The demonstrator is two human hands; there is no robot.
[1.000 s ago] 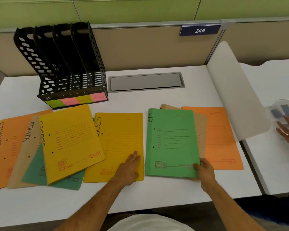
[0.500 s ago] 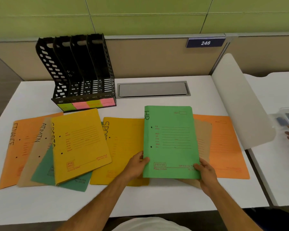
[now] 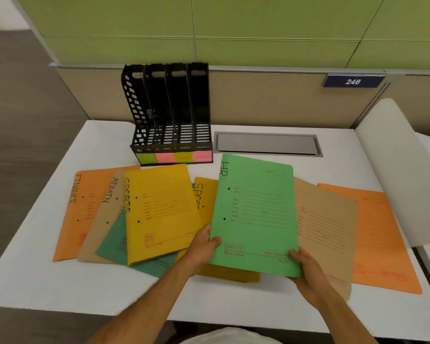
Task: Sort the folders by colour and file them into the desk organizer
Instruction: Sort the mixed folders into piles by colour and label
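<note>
Writing legible on inspection: the light green folder [image 3: 256,214] bears "HR" in black marker at its upper left corner, with a boxed red brand stamp near its lower left that reads roughly "DELUXE"; the finer red print is too small to read. The orange folder at far left [image 3: 82,209] is marked "FINANCE", the tan folder beside it [image 3: 104,219] "ADMIN". The yellow folder on top of the left pile [image 3: 159,209] shows lettering beginning "SPOR", as does the second yellow folder [image 3: 204,194] partly hidden beneath the green one. A dark green folder [image 3: 114,244] lies under the left pile. A blue plate on the partition [image 3: 353,81] reads "246".

The light green folder is raised off the table [image 3: 35,281], tilted, over the middle of the spread. The left hand [image 3: 204,247] grips its lower left edge, thumb on the front face and the other fingers behind. The right hand [image 3: 308,266] grips the lower right corner likewise, fingers closed on the folder.

To the right, a tan folder [image 3: 325,232] lies over an orange folder [image 3: 380,239].

The black desk organizer [image 3: 169,112] stands at the back left of the table, four upright compartments, with green, pink, yellow and pink sticky labels [image 3: 176,157] along its base; their writing is unreadable. A grey cable hatch [image 3: 266,144] sits just beside it.
</note>
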